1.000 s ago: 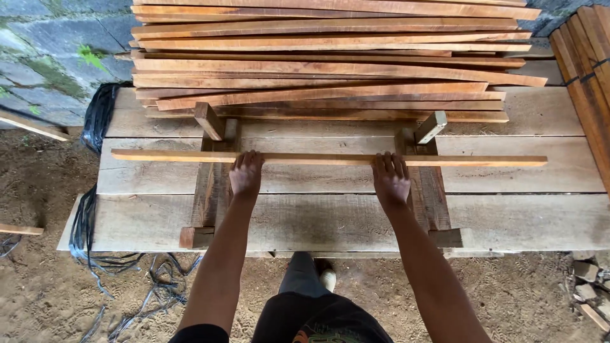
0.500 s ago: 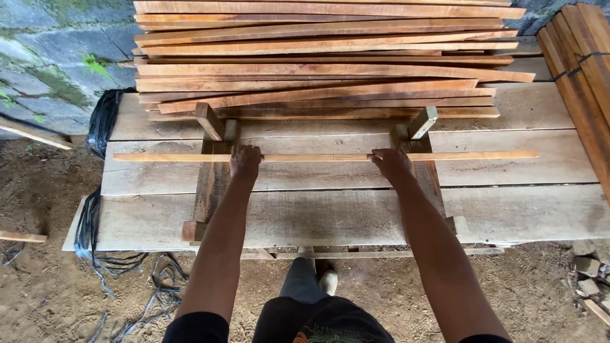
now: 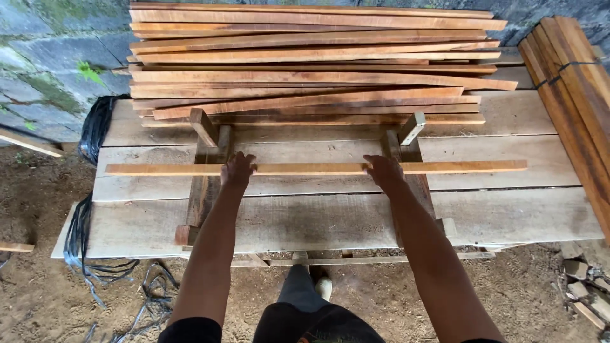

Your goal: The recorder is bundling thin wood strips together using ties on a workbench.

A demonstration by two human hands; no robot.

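A long thin wooden slat (image 3: 311,169) lies crosswise over two dark wooden rails (image 3: 204,184) on a plank workbench (image 3: 330,216). My left hand (image 3: 237,170) grips the slat near the left rail. My right hand (image 3: 384,171) grips it near the right rail (image 3: 413,171). Both arms reach straight out from me. Behind the slat, a stack of similar reddish slats (image 3: 311,63) fills the back of the bench.
A bundle of tied slats (image 3: 572,108) leans at the right. Black strapping (image 3: 89,209) hangs off the bench's left end onto the dirt floor. A stone wall (image 3: 51,70) rises at the back left. Wood scraps (image 3: 584,286) lie at the lower right.
The slat and both hands have shifted slightly toward the stack; my grip on it is unchanged.
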